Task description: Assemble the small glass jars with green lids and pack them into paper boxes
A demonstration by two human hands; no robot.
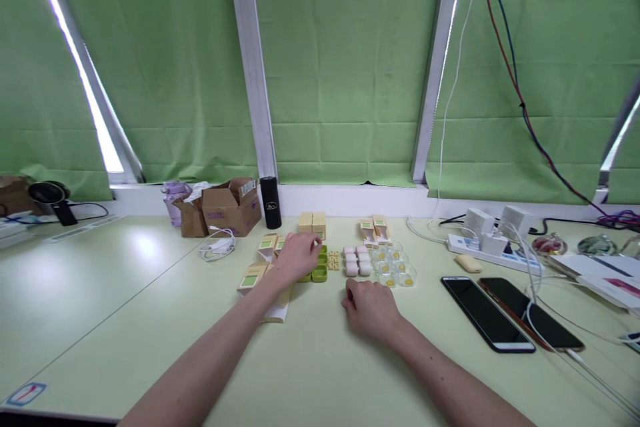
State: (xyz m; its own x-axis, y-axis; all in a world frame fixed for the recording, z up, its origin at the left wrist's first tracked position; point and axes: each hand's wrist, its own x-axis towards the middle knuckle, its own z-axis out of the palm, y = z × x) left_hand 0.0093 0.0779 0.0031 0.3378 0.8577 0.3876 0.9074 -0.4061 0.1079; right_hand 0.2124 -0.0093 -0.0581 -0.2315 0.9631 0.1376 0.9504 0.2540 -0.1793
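Observation:
My left hand (299,255) reaches over a group of small green square containers (319,273), partly covering them. Its fingers are bent together at the far row; what they hold, if anything, is hidden. My right hand (373,307) rests on the table with its fingers curled in and nothing visible in them. Just beyond it stand pale pink and white rounded cases (351,268) and clear containers with yellow centres (386,279). Small yellowish pieces (333,261) lie between the green containers and the cases. Cream cartons with green labels (251,277) are beside my left forearm.
More cream cartons (319,223) and open ones (381,229) stand farther back. A cardboard box (233,207), a black bottle (271,203) and a white cable (219,245) are at back left. Two phones (487,313), a power strip (493,253) and loose cables lie at right.

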